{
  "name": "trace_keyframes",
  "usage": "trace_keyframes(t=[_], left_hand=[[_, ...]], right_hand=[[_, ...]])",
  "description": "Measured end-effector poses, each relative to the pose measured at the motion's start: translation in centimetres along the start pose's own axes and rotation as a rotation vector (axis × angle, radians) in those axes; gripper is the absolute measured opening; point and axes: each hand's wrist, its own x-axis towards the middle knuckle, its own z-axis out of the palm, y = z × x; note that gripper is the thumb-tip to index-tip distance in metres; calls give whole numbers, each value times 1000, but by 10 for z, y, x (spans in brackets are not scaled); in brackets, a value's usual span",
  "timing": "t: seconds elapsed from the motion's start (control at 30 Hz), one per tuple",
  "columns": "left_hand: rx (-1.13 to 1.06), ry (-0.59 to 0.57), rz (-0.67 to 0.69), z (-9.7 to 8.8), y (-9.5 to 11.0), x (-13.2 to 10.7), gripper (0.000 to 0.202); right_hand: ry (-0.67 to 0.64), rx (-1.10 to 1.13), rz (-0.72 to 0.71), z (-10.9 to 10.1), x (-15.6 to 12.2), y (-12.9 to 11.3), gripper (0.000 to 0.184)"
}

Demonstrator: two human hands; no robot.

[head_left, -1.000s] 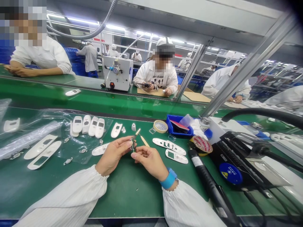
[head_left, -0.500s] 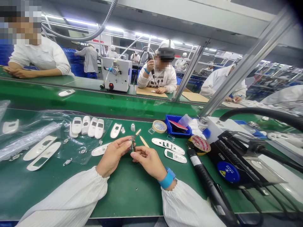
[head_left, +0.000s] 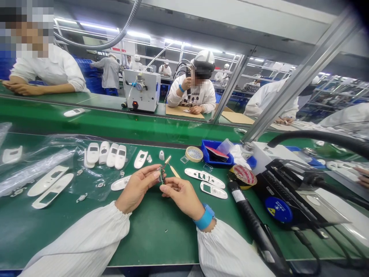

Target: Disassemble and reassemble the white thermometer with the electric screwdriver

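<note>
My left hand (head_left: 137,188) and my right hand (head_left: 181,197) meet above the green mat (head_left: 155,238), pinching a small circuit board (head_left: 162,175) between their fingertips. A short metallic pin or part sticks up from the board, too small to identify. A thin tan stick (head_left: 174,172) lies just beyond my right fingers. Close to my left hand lies a white plastic cover (head_left: 120,183), and white faceplates (head_left: 204,178) sit to the right of my right hand. A blue wristband (head_left: 204,217) circles my right wrist.
A black soldering iron handle (head_left: 253,219) lies to the right, by a black soldering station (head_left: 282,196). Further back are a blue tray (head_left: 216,152), tape rolls, and white casings on a plastic bag (head_left: 34,169). Co-workers sit across a green conveyor belt (head_left: 86,119).
My hands and the board stay nearly still. The view has shifted slightly. The co-worker opposite has raised a hand near their face, and another person's hand has appeared at the right edge.
</note>
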Motion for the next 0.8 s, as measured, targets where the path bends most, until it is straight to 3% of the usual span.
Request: trace_keyframes(t=[0.27,0.8], left_hand=[[-32,-32,-31,-3,0,1,35],[99,124,11,3,-4,0,38]], right_hand=[[7,16,34,0,-1,-2,35],[1,-93,-8,-1,0,6,33]])
